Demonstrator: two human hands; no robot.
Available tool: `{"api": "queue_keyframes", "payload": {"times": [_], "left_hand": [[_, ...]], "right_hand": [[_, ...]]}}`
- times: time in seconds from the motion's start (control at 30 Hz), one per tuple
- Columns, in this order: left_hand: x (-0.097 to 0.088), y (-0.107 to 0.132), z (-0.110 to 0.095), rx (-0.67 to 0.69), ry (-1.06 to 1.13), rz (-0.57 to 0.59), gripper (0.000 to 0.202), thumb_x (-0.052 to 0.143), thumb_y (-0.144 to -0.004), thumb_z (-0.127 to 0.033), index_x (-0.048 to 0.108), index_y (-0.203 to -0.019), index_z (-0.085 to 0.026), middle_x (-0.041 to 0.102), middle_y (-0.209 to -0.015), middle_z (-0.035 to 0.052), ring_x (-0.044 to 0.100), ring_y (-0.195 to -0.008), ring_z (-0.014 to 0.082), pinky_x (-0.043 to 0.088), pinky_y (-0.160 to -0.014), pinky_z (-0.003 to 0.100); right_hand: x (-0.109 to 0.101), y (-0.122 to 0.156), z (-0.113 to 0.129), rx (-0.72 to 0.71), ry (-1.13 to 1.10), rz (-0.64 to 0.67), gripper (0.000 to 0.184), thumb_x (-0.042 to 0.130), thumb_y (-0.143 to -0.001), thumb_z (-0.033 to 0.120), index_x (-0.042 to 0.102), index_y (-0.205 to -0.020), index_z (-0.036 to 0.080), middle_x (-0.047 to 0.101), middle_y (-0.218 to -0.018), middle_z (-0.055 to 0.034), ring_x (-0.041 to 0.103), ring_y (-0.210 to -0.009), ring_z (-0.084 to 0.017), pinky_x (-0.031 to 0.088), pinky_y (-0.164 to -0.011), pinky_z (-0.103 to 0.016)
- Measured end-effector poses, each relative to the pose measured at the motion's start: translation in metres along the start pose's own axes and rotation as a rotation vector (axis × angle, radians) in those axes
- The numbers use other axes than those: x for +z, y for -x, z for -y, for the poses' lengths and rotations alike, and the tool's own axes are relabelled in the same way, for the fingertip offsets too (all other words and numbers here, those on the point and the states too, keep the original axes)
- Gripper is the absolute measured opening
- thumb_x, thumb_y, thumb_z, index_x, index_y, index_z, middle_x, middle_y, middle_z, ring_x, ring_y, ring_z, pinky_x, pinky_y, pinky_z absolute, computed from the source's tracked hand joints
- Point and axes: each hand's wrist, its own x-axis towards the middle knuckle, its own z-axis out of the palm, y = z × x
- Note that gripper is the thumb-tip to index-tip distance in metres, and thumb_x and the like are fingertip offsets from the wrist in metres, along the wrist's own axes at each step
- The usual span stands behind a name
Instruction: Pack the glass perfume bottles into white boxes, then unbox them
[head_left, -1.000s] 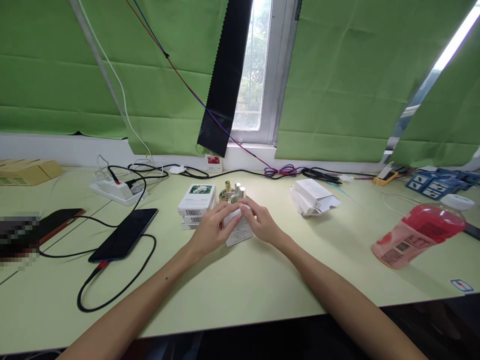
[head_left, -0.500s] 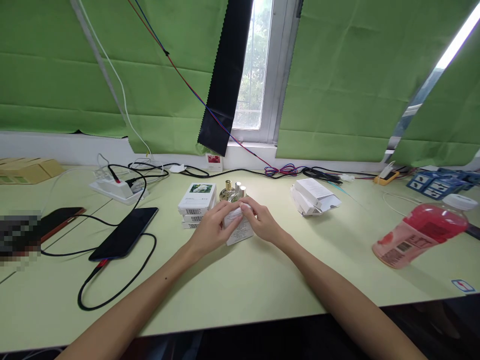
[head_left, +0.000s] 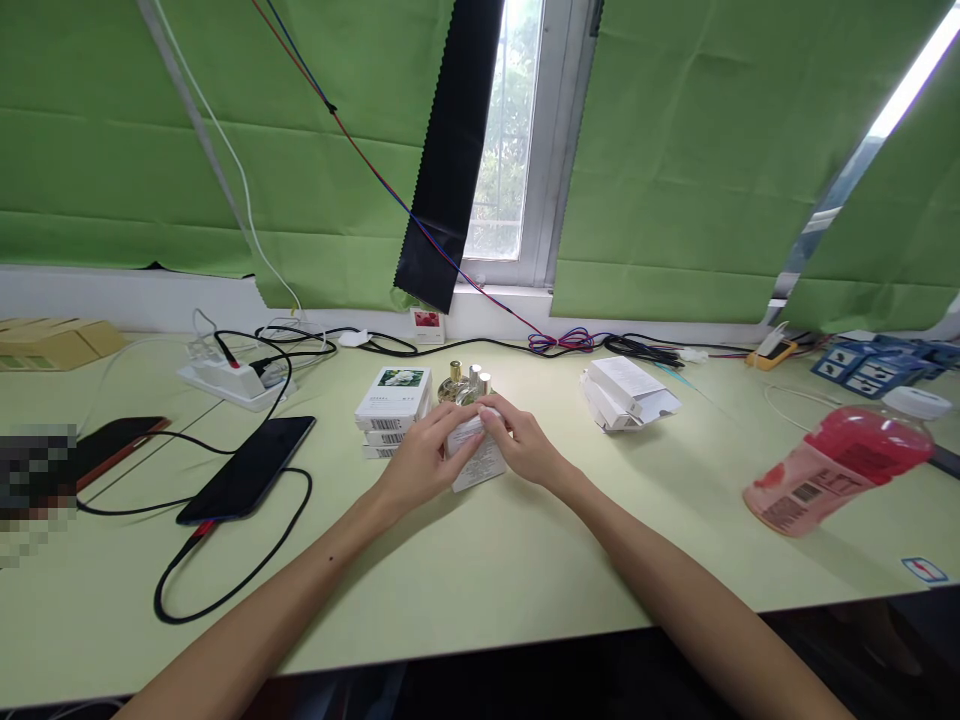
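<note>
Near the middle of the table, a small white printed box [head_left: 480,468] stands between my two hands, slightly tilted. My left hand [head_left: 426,447] grips its left side, thumb across the front face. My right hand [head_left: 523,440] closes on its top right edge, fingertips meeting those of the left. The top of the box is mostly covered by my fingers. Just behind are several small perfume bottles [head_left: 485,384] with gold and silver caps, partly hidden by my hands. Left of my left hand sits a stack of white boxes [head_left: 394,395] with a green picture on top.
Flattened white cartons [head_left: 628,392] lie to the right. Farther right, a pink drink bottle [head_left: 836,468] leans over. A black phone [head_left: 251,468] with its cable and a white power strip [head_left: 234,380] occupy the left. Cables [head_left: 450,349] run along the wall.
Almost nothing differs. Both hands keep the same hold on the white box, and the whole view has shifted very slightly.
</note>
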Motion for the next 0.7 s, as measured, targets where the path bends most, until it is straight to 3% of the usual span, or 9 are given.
{"api": "queue_keyframes", "payload": {"times": [0.7], "left_hand": [[0.0003, 0.0008, 0.0001, -0.007, 0.001, 0.005, 0.031, 0.055, -0.101, -0.036, 0.061, -0.130, -0.027, 0.067, -0.110, 0.0053, 0.062, -0.079, 0.0159, 0.048, -0.068, 0.029]], "right_hand": [[-0.0008, -0.0001, 0.0017, -0.003, -0.001, 0.003, 0.033, 0.037, -0.107, 0.044, 0.061, -0.116, 0.022, 0.068, -0.107, -0.0047, 0.062, -0.093, -0.018, 0.049, -0.079, -0.029]]}}
